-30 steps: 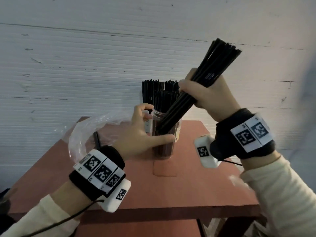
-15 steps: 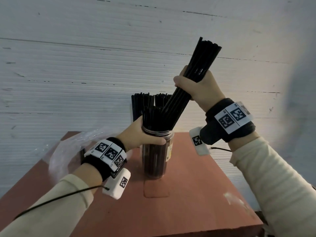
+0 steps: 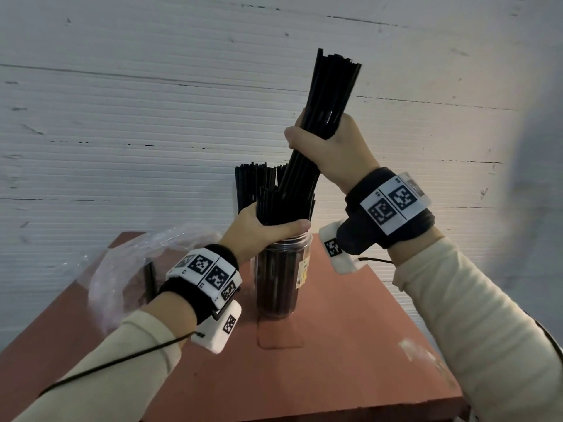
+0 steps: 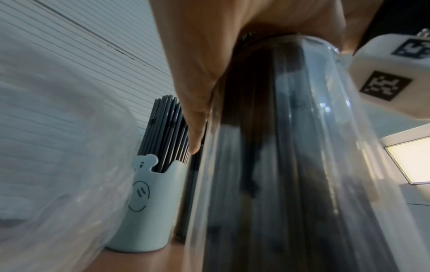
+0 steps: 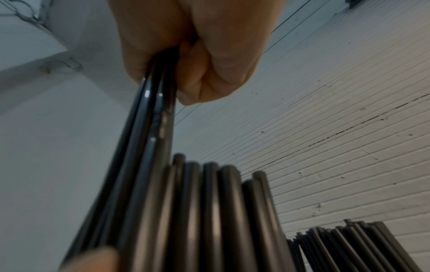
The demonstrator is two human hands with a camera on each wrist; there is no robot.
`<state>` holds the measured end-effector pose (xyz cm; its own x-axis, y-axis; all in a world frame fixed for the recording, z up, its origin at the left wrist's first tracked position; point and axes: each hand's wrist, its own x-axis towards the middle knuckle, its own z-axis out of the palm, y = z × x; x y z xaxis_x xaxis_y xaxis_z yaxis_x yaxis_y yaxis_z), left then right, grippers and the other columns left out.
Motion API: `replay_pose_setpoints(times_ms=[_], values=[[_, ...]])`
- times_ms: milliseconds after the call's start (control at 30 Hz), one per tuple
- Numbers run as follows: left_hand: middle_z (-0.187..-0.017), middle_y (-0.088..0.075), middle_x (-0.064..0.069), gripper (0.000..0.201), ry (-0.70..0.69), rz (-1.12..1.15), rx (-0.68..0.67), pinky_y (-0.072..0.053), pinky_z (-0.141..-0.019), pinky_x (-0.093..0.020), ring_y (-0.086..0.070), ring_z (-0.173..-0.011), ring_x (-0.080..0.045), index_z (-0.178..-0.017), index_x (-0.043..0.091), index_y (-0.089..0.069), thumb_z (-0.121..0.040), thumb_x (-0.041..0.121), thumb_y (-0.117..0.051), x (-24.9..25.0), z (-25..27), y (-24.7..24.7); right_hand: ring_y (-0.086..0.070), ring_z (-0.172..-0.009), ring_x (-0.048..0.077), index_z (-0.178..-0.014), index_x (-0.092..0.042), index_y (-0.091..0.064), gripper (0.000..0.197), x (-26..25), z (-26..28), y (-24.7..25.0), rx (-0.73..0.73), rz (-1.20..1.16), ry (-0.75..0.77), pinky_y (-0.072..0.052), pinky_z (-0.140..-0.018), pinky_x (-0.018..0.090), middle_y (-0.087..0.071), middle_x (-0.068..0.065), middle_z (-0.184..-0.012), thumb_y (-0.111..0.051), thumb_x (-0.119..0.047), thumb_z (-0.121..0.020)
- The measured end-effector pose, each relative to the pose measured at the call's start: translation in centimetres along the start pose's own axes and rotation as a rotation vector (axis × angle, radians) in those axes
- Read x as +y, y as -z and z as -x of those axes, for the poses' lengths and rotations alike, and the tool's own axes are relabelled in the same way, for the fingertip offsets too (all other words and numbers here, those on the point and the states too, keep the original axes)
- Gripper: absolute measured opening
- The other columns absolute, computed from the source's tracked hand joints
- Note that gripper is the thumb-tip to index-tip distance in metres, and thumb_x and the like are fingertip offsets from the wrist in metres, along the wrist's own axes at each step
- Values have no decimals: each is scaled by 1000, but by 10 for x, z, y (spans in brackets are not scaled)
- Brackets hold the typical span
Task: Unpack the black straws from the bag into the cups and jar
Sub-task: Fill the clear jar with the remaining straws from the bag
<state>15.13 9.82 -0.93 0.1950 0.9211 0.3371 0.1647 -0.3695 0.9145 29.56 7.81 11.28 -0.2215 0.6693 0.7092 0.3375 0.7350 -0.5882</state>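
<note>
A clear jar (image 3: 281,281) (image 4: 291,165) packed with black straws stands mid-table. My left hand (image 3: 262,226) (image 4: 209,55) grips the straws at the jar's mouth, fingers curled round them. My right hand (image 3: 329,147) (image 5: 193,55) grips a thick bundle of black straws (image 3: 327,95) (image 5: 149,165), nearly upright, its lower ends pushed in among the jar's straws. Behind the jar, a pale blue smiley cup (image 4: 149,208) holds more straws (image 3: 251,184) (image 4: 167,132). The clear plastic bag (image 3: 134,269) (image 4: 58,156) lies at the left with a few straws inside.
The red-brown table (image 3: 320,376) ends in a front edge near the bottom and a right edge beside my right forearm. A white ribbed wall (image 3: 122,117) stands close behind the cups. Wrist-camera cables hang from both wrists.
My right hand has swung the bundle from a slant to nearly upright and lowered it into the jar. My left hand slid up from the jar's side to its mouth.
</note>
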Motion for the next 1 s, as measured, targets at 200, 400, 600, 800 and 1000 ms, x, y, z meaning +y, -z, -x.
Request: replay_pose_setpoints(times_ms=[200,400,600,800,1000], values=[[-99,-75,5,57,9,-17,14,-54,-96,-38,-70,-96,-9,-107,21,-69,-59,45,-88,3,0,1,-43,-59,19,-74,16,-49,31,-3,-2,-9,-17,7,1,-40,-54,23,-44,12,-67,-59,-10,-89],[-100,-76,5,52,19,12,13,-54,-95,-40,-71,-97,-10,-107,23,-70,-62,41,-89,6,3,-1,-41,-56,15,-71,14,-47,33,-1,2,-13,-27,28,-15,-37,-52,21,-41,11,-64,-59,-11,-89],[-98,-75,4,38,18,-49,15,-54,-94,-35,-70,-95,-10,-105,22,-69,-71,34,-84,5,-2,2,-42,-55,12,-71,11,-50,33,-4,0,-13,-45,60,-30,-38,-52,22,-42,8,-63,-59,-14,-89],[-100,-75,0,49,4,-27,-47,-52,-89,-29,-70,-96,-11,-110,16,-69,-68,40,-77,3,-5,7,-42,-54,15,-74,14,-51,33,-3,-1,-9,-58,57,-32,-37,-48,21,-42,10,-64,-60,-14,-89],[-106,-75,2,62,7,-30,-101,-51,-100,-36,-69,-103,-11,-115,18,-67,-62,49,-79,0,-4,10,-41,-48,9,-70,5,-51,28,3,-1,-6,-68,48,-51,-36,-45,17,-40,1,-58,-59,-14,-90]])
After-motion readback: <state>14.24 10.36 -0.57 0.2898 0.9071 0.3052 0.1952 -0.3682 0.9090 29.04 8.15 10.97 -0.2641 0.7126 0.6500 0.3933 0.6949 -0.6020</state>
